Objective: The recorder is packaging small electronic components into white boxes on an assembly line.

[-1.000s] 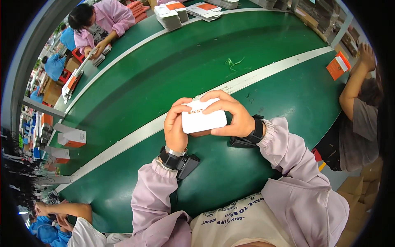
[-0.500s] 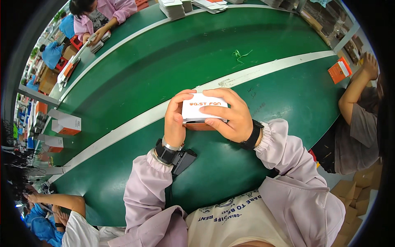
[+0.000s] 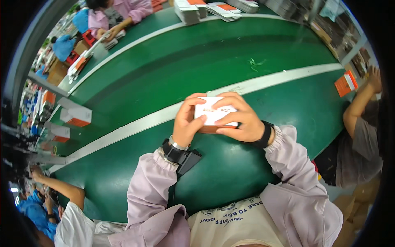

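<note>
A small carton (image 3: 211, 118) with a white printed top and orange sides is held between my two hands above the green table (image 3: 230, 164). My left hand (image 3: 185, 121) wraps its left end, with the thumb lying on the near left corner of the white top. From the right, my right hand (image 3: 248, 123) grips the other end, its fingers spread over the top and its thumb low along the near edge. The carton's underside is hidden. Beside my left wrist is a black device (image 3: 189, 161) on a strap.
White-and-orange cartons stand at the left (image 3: 77, 112) and far right (image 3: 345, 83). A white strip (image 3: 140, 122) crosses the table. Beyond it lies a green tie (image 3: 256, 64). Stacked flat cartons (image 3: 187, 12) sit at the far edge. Co-workers' arms are at both sides.
The dark gap under the carton's white top has closed. My left thumb has come onto the top, and my right fingers have shifted on it. The whole view has shifted slightly.
</note>
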A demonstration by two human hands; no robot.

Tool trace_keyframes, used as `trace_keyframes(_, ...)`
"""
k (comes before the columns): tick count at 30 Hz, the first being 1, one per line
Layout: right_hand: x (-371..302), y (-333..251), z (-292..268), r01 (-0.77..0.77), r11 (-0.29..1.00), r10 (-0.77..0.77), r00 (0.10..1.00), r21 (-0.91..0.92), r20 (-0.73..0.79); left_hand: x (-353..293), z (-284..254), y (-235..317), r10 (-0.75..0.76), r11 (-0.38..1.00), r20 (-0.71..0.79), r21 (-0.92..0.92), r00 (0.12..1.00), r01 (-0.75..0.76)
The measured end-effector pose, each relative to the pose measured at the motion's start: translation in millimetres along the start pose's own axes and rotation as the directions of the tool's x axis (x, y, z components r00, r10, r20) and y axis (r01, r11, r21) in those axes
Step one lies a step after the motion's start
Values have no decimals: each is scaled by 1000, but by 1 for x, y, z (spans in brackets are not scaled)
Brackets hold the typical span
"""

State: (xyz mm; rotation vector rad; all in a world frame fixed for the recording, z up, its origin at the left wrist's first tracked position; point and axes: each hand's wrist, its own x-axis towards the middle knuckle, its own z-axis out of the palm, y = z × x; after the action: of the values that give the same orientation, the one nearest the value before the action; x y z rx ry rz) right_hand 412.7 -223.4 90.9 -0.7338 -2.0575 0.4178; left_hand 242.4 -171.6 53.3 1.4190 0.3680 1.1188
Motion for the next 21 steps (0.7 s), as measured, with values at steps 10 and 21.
trace_keyframes(10,-75,74,-89,-600,693,115,639,-399,-761,-12,-206,43,292,955,-897,292,333,-52)
trace_keyframes(21,-65,40,-81,-515,762,-79,529,-394,-845,-68,-352,67,412,821,-903,426,123,381)
